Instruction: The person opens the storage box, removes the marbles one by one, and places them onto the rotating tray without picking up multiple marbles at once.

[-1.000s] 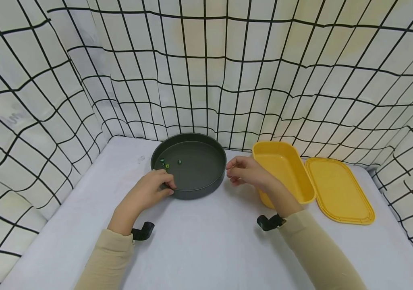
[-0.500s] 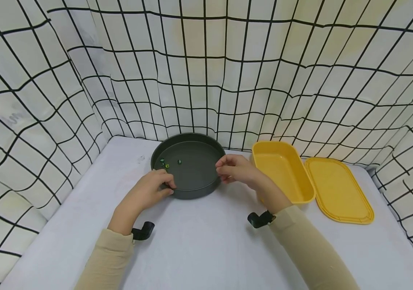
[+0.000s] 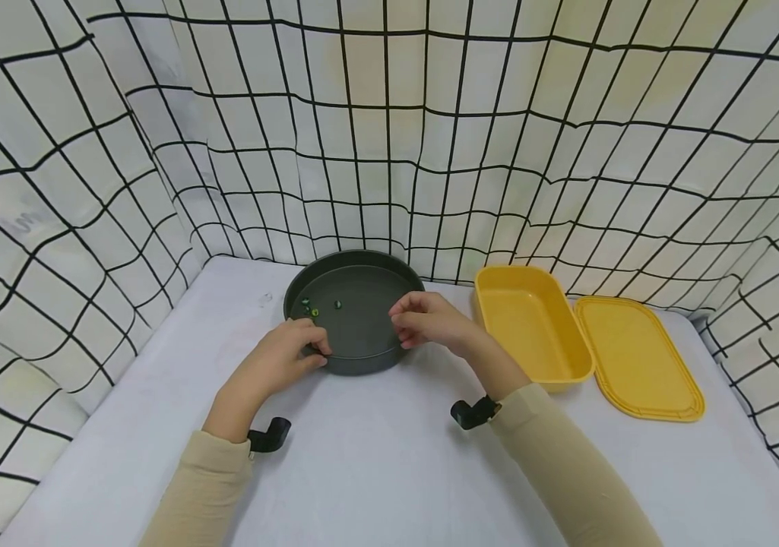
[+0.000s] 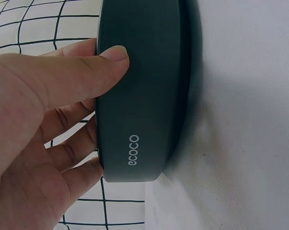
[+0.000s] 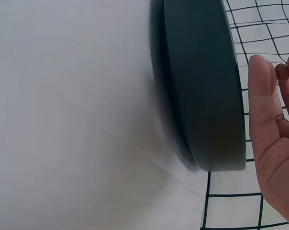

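Note:
A round dark green pan (image 3: 362, 285) with upright walls stands on the white table. My left hand (image 3: 283, 357) grips its front left rim; in the left wrist view the thumb (image 4: 116, 55) presses the outer wall and the other fingers lie over the rim. My right hand (image 3: 433, 323) is above the pan's right edge. Between its thumb and fingers it pinches a small reddish-brown marble (image 5: 282, 72). Several small green marbles lie inside the pan at its left, among them a yellow-green marble (image 3: 315, 312) and one set apart, a dark green marble (image 3: 338, 305).
Right of the pan stands a yellow rectangular container (image 3: 533, 327) without its cover. A flat yellow lid (image 3: 638, 357) lies beside it on the table (image 3: 375, 463). White walls with a black grid net (image 3: 389, 159) close off the back and sides.
My right hand has moved left, from beside the pan's right rim to over its right side. The left hand has stayed on the rim, and the marbles in the pan lie as before.

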Tool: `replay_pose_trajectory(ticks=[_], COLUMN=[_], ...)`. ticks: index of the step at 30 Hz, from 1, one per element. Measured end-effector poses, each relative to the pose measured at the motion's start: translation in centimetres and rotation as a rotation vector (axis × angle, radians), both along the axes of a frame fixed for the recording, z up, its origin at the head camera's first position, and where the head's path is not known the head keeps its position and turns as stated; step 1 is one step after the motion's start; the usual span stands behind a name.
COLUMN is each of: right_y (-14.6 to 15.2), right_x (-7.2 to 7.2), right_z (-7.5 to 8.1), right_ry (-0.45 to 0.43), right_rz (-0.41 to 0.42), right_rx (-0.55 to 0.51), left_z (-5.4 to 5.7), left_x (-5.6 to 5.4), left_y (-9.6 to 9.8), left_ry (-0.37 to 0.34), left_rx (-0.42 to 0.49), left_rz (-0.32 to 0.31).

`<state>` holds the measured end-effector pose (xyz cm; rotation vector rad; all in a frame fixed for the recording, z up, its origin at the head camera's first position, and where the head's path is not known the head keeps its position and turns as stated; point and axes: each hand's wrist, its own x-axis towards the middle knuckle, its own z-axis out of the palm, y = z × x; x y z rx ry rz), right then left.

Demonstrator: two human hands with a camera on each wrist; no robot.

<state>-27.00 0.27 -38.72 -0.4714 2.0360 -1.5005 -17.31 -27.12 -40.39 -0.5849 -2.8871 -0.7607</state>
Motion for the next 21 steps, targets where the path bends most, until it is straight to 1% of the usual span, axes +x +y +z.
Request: replay_pose_trajectory(ticks=[10, 15, 21], right_y=[-1.3, -2.0, -2.9], right_x=[0.1, 0.2, 0.3], right_z=[-0.4, -0.3, -0.1], right_ry=[0.004, 0.023, 0.024], right_rz=[0.005, 0.003, -0.011], right_rx=[0.023, 0.047, 0.045], left_z=[-0.1, 0.0, 0.0], left_x=[0.0, 0.0, 0.1], left_y=[0.0, 0.0, 0.0], left_ry=[0.011, 0.012, 0.018], left_rx=[-0.003, -0.005, 0.0], left_rz=[0.001, 0.001, 0.0])
